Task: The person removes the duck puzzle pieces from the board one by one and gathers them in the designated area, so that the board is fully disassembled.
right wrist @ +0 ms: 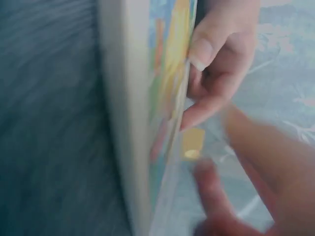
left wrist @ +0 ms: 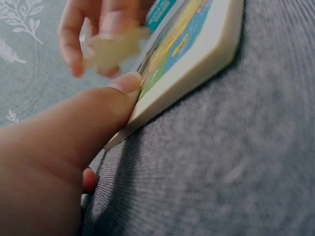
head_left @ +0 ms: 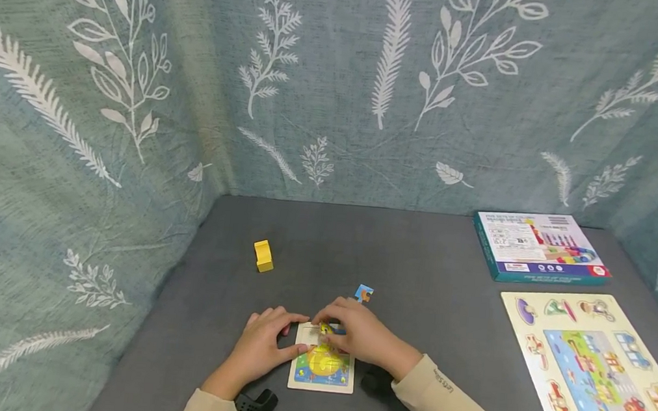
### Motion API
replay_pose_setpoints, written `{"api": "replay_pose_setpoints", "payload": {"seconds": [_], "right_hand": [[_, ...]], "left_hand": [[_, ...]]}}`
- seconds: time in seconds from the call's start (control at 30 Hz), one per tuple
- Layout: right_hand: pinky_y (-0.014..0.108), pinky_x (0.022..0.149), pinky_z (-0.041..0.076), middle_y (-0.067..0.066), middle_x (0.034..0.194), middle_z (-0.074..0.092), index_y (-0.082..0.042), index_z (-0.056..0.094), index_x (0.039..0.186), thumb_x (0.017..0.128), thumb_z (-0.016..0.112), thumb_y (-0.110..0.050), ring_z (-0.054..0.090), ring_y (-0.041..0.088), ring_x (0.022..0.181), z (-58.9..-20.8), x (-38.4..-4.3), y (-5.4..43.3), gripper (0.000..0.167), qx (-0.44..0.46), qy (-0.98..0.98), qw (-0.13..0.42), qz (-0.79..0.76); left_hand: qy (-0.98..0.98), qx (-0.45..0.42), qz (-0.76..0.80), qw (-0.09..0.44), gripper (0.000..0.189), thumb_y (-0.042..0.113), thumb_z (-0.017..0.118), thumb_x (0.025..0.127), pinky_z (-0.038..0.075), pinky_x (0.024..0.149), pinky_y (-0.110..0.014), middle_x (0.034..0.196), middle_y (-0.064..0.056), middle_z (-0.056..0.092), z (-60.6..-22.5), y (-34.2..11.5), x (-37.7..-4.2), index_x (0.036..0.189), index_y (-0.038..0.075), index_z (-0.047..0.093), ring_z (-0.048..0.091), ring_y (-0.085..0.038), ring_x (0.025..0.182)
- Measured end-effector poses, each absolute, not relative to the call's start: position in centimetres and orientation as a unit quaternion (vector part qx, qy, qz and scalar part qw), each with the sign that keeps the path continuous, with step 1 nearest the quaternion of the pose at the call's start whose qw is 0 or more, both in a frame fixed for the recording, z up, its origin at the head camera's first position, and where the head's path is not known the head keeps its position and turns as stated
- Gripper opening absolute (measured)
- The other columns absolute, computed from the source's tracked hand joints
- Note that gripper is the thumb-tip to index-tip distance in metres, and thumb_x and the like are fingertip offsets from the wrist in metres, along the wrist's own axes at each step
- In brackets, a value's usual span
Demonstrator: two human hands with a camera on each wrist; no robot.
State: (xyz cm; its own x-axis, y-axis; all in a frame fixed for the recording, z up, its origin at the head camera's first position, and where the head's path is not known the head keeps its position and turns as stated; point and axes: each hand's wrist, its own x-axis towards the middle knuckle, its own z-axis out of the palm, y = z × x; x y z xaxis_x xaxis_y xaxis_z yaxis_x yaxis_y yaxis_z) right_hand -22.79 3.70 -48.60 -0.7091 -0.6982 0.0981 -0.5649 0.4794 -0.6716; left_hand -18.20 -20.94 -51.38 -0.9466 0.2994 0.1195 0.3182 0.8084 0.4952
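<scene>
A small jigsaw board (head_left: 320, 388) with a pale wooden frame lies flat, its lower part filled with a yellow figure on blue and green. At the upper left of its recess the bare tray shows. My left hand (head_left: 263, 338) rests along the left side, thumb and index finger spread on the frame edge. Over the upper part, my right hand (head_left: 362, 331) pinches a jigsaw piece (left wrist: 115, 49), whose pale side faces the left wrist view. Just beyond the right hand lies a loose blue jigsaw piece (head_left: 364, 292) with an orange patch.
A yellow block (head_left: 263, 256) stands farther back on the left of the grey table (head_left: 326, 238). At the back right lies a flat toy box (head_left: 543, 247). In front of it is a large picture board (head_left: 537, 323). A patterned curtain (head_left: 329, 68) hangs behind.
</scene>
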Motion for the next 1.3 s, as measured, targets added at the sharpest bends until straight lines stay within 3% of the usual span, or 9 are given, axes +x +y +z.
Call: {"api": "replay_pose_setpoints", "payload": {"seconds": [0.2,0.37,0.5,0.7,0.83,0.9,1.07,1.17,1.3], "right_hand": [[0.034,0.080,0.053,-0.003,0.111,0.063,-0.016,0.078,0.121,0.095,0.080,-0.016,0.060,0.014,0.094,-48.5,-25.0,7.5,0.027,-0.316,0.883,0.034,-0.345],[0.039,0.084,0.055,-0.002,0.103,0.068,-0.015,0.078,0.098,0.087,0.087,-0.011,0.065,0.018,0.092,-48.8,-27.0,10.9,0.014,-0.259,0.920,-0.016,-0.293],[0.042,0.084,0.054,0.000,0.101,0.069,-0.015,0.077,0.088,0.086,0.088,-0.011,0.065,0.023,0.094,-48.8,-27.7,11.7,0.012,-0.259,0.930,-0.023,-0.261],[0.039,0.083,0.055,0.002,0.104,0.067,-0.014,0.080,0.087,0.085,0.088,-0.011,0.063,0.024,0.097,-48.6,-27.0,11.4,0.009,-0.255,0.939,-0.048,-0.228],[0.033,0.073,0.053,0.001,0.097,0.062,-0.012,0.081,0.090,0.087,0.087,-0.011,0.058,0.017,0.085,-48.2,-25.6,10.2,0.006,-0.296,0.920,-0.091,-0.239],[0.029,0.068,0.050,-0.003,0.093,0.060,-0.012,0.082,0.097,0.093,0.082,-0.013,0.054,0.011,0.078,-47.6,-24.5,9.2,0.004,-0.332,0.904,-0.065,-0.263],[0.023,0.061,0.043,-0.009,0.086,0.053,-0.013,0.079,0.119,0.100,0.075,-0.019,0.044,0.004,0.065,-47.4,-21.8,6.3,0.021,-0.385,0.879,0.087,-0.269],[0.022,0.059,0.040,-0.010,0.083,0.050,-0.015,0.076,0.128,0.099,0.076,-0.021,0.041,0.004,0.061,-48.1,-21.1,5.6,0.029,-0.388,0.880,0.117,-0.247],[0.022,0.057,0.037,-0.008,0.081,0.049,-0.015,0.075,0.130,0.100,0.075,-0.019,0.038,0.005,0.059,-48.4,-20.7,5.2,0.031,-0.384,0.887,0.100,-0.236]], "left_hand": [[-0.952,-0.147,-0.268,0.023,0.046,0.042,0.089,0.084,0.026,0.074,-0.036,0.080,0.016,0.039,-51.5,-20.8,-18.1,0.123,0.023,0.075,0.036,-0.006,0.075],[-0.950,-0.153,-0.272,0.020,0.047,0.041,0.089,0.085,0.026,0.076,-0.036,0.080,0.015,0.040,-51.4,-20.6,-18.6,0.125,0.022,0.075,0.037,-0.006,0.076],[-0.950,-0.150,-0.273,0.021,0.048,0.040,0.090,0.084,0.026,0.076,-0.037,0.080,0.015,0.040,-51.3,-20.6,-18.6,0.125,0.021,0.075,0.037,-0.007,0.077],[-0.949,-0.153,-0.276,0.020,0.048,0.043,0.088,0.085,0.025,0.076,-0.037,0.081,0.015,0.040,-51.3,-20.6,-18.5,0.126,0.022,0.074,0.037,-0.007,0.078],[-0.949,-0.155,-0.274,0.017,0.048,0.041,0.089,0.085,0.026,0.075,-0.037,0.081,0.015,0.041,-51.5,-20.6,-18.5,0.126,0.022,0.074,0.037,-0.007,0.077],[-0.949,-0.158,-0.274,0.017,0.048,0.041,0.089,0.085,0.026,0.075,-0.036,0.081,0.015,0.041,-51.5,-20.6,-18.5,0.126,0.021,0.074,0.037,-0.007,0.076],[-0.947,-0.161,-0.276,0.015,0.046,0.040,0.089,0.085,0.026,0.075,-0.037,0.081,0.014,0.041,-51.5,-20.7,-18.5,0.125,0.022,0.074,0.036,-0.007,0.075],[-0.947,-0.163,-0.275,0.008,0.046,0.040,0.088,0.086,0.026,0.075,-0.037,0.082,0.015,0.041,-51.4,-20.7,-18.5,0.125,0.022,0.074,0.036,-0.007,0.076],[-0.947,-0.168,-0.274,0.009,0.045,0.039,0.088,0.086,0.025,0.075,-0.038,0.082,0.014,0.041,-51.3,-20.8,-18.5,0.124,0.021,0.074,0.037,-0.008,0.077]]}}
